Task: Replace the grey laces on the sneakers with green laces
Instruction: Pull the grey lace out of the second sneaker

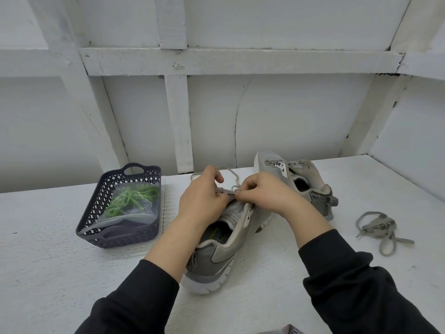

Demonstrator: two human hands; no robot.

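A grey sneaker (218, 249) lies in front of me on the white table, heel towards me. My left hand (204, 198) and my right hand (261, 194) meet over its front, each pinching the grey lace (227, 190) that runs between them; loose ends of the lace loop behind the hands. A second grey sneaker (298, 179) stands behind and to the right with no lace in its eyelets. A removed grey lace (379, 229) lies in a loose heap at the right. The green laces (133, 198) sit in a clear bag inside the basket.
A dark lattice plastic basket (101, 227) with handles stands on the left of the table (60, 261). A white panelled wall with wooden battens rises right behind the table. A scrap of patterned fabric (289, 330) shows at the bottom edge.
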